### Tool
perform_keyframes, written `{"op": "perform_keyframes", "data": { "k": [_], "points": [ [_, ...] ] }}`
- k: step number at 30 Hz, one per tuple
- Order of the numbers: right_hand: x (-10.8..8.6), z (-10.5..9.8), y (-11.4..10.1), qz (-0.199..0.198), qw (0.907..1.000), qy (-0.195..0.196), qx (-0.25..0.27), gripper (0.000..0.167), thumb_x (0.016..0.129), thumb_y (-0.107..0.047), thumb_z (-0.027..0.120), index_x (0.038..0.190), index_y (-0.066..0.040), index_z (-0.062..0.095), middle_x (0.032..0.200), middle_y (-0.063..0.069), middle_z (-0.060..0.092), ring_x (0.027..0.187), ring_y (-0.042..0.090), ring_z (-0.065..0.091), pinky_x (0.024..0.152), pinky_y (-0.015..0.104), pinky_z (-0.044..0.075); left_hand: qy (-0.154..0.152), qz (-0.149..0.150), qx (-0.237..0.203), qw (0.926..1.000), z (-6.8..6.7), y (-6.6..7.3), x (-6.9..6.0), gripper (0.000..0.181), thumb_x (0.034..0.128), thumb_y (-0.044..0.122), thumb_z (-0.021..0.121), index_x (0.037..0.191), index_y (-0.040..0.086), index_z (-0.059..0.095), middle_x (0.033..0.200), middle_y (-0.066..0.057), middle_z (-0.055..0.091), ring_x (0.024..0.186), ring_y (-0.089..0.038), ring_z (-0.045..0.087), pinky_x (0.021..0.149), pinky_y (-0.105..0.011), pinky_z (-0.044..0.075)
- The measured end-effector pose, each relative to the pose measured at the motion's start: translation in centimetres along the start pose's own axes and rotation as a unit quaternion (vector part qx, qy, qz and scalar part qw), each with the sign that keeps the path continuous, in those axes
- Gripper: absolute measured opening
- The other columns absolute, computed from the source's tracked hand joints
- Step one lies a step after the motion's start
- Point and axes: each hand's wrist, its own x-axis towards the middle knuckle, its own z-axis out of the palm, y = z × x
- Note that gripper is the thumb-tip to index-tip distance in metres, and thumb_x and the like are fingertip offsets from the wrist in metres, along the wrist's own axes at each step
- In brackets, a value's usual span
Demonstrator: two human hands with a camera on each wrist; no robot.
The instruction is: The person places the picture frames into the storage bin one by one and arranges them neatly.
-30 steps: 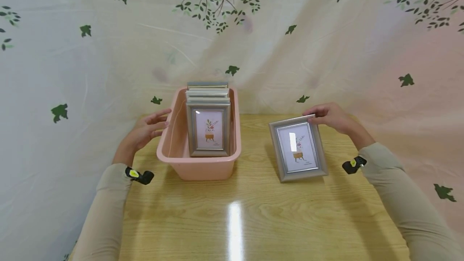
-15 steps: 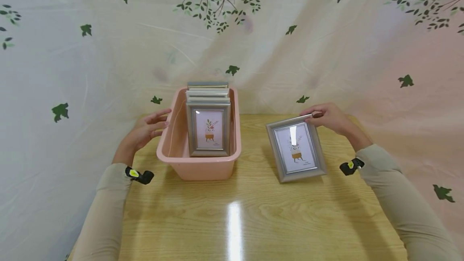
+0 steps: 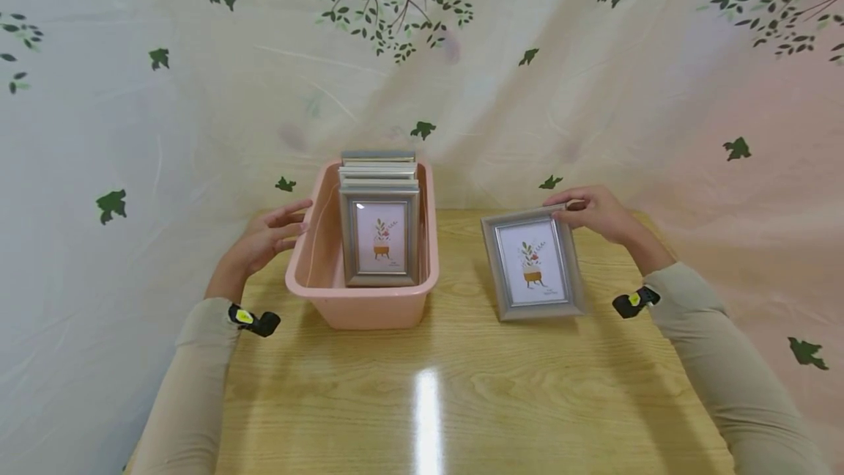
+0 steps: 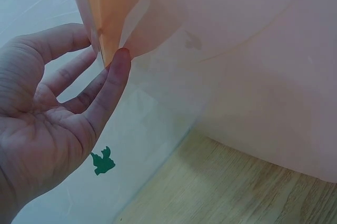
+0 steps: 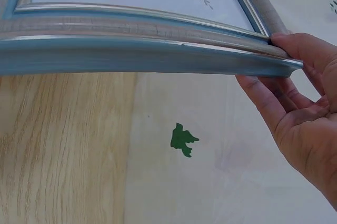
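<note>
A pink plastic bin [image 3: 366,308] stands on the left part of the table in the head view. My left hand [image 3: 264,240] pinches its left rim, as the left wrist view shows up close. Several picture frames stand upright in the bin in a row, the front silver picture frame [image 3: 380,239] showing a potted-plant print. To the right of the bin, my right hand [image 3: 598,217] grips another silver picture frame [image 3: 531,264] by its upper right corner. That frame leans with its print toward me. In the right wrist view my thumb lies on the front of its corner, fingers behind.
Wood-grain table [image 3: 501,394] spreads in front of the bin and between it and the held frame. A pale backdrop cloth [image 3: 475,94] with printed leaves and birds hangs behind the table's far edge. Lamp glare marks the table's front middle.
My right hand has shifted slightly left with the picture frame, whose lower edge has risen a little. Glare has left its print. My left hand stays at the bin's rim.
</note>
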Motion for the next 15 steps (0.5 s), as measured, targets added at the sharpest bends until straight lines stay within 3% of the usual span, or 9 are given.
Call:
{"op": "perform_keyframes", "data": {
  "k": [10, 15],
  "points": [
    [0.06, 0.41, -0.52, 0.031, 0.9980, 0.053, 0.010, 0.033, 0.097, -0.015, 0.071, 0.127, -0.002, 0.070, 0.124, 0.018, 0.069, 0.093, 0.006, 0.071, 0.075, 0.027, 0.062, 0.001, 0.005, -0.017, 0.9998, 0.06, -0.08, -0.10, 0.060, 0.1031, 0.014, 0.060, 0.158, 0.007, 0.037, 0.134, -0.005, 0.054, 0.108, -0.002, 0.066, 0.088, -0.020, 0.059],
    [0.27, 0.47, -0.67, 0.029, 0.9960, 0.077, 0.033, 0.034, 0.095, -0.016, 0.073, 0.125, 0.000, 0.070, 0.112, 0.002, 0.074, 0.091, 0.007, 0.071, 0.074, 0.027, 0.062, 0.002, 0.002, -0.011, 0.9999, 0.04, -0.08, -0.01, 0.060, 0.1032, 0.015, 0.060, 0.158, 0.008, 0.037, 0.135, -0.005, 0.054, 0.108, -0.002, 0.066, 0.088, -0.020, 0.059]
  ]
}}
